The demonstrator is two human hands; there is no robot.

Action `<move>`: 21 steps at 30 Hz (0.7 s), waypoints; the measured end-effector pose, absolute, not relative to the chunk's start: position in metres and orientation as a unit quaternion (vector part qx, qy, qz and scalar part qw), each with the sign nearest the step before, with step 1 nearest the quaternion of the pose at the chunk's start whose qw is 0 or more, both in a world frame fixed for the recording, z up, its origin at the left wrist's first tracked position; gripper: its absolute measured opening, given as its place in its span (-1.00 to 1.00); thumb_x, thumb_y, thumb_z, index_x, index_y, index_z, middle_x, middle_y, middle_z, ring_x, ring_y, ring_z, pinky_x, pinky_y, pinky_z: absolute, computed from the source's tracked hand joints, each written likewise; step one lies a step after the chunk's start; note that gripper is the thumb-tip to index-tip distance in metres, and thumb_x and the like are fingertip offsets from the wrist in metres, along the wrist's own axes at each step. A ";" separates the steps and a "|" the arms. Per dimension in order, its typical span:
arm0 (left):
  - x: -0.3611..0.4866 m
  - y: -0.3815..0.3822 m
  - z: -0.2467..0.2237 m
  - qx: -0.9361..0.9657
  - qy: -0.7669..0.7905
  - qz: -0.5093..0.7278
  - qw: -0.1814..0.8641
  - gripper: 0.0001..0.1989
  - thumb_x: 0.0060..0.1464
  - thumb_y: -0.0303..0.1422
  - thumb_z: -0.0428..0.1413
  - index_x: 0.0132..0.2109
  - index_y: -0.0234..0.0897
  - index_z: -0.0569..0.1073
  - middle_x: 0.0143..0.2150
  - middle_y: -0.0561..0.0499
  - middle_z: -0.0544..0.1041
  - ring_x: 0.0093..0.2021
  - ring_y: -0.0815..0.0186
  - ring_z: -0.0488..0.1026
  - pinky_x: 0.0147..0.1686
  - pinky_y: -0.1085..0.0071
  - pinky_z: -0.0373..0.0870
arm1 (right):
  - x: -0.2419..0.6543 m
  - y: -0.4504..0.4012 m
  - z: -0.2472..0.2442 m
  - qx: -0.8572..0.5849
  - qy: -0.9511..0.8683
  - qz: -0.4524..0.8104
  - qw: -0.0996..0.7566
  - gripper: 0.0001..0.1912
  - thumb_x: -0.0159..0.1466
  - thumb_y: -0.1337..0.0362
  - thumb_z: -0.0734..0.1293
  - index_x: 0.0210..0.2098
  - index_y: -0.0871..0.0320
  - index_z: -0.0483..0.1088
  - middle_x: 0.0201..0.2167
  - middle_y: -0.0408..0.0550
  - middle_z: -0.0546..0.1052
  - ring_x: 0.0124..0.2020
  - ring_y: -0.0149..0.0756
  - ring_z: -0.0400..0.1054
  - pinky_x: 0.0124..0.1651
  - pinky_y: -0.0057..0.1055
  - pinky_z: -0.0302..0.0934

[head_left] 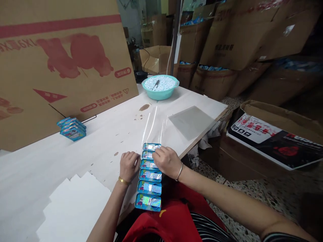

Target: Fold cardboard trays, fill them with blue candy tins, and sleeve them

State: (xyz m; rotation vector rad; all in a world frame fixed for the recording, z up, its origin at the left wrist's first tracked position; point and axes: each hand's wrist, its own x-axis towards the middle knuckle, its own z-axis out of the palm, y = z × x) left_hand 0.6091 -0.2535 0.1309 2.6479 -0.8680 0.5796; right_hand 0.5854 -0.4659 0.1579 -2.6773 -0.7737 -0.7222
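A column of several small blue tins with shiny silver strips runs along the front edge of the table. From the far end of the column, a clear plastic film stretches away over the tabletop. My left hand is closed just left of the upper tins, close to the film's left edge; its fingertips are hidden. Over the second and third tins, my right hand is closed in a pinch at the film, its fingers covering the tins' right ends.
A turquoise basin of small pale pieces, with a dark tool on top, stands at the back. Stacked blue packs lie left by a large carton. White sheets, a translucent sheet stack and an open box are nearby.
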 end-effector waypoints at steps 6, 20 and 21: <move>0.608 -0.250 0.122 0.910 -0.318 0.201 0.172 -0.85 0.20 -0.39 -0.06 -0.34 -0.25 0.33 -0.46 0.02 0.40 -0.40 0.28 0.27 -0.33 0.32 0.11 | 0.565 -0.490 0.128 -0.927 -0.117 -0.182 0.306 -0.64 0.26 0.09 0.23 -0.10 0.25 0.30 -0.34 0.00 0.45 -0.30 -0.25 0.30 -0.22 -0.36 0.13; 0.601 -0.247 0.135 0.909 -0.346 0.176 0.151 -0.83 0.18 -0.40 -0.08 -0.39 -0.24 0.30 -0.50 0.03 0.37 -0.44 0.28 0.26 -0.33 0.32 0.15 | 0.563 -0.466 0.106 -0.984 -0.073 0.033 0.162 -0.77 0.31 0.35 0.11 -0.26 0.23 0.39 -0.34 0.06 0.52 -0.28 -0.24 0.37 -0.25 -0.36 0.04; 0.597 -0.245 0.136 0.908 -0.352 0.173 0.150 -0.84 0.18 -0.41 -0.07 -0.38 -0.24 0.30 -0.50 0.03 0.37 -0.44 0.29 0.26 -0.33 0.32 0.16 | 0.559 -0.467 0.106 -0.982 -0.088 0.041 0.161 -0.76 0.31 0.34 0.11 -0.26 0.22 0.39 -0.33 0.05 0.52 -0.28 -0.24 0.38 -0.25 -0.36 0.05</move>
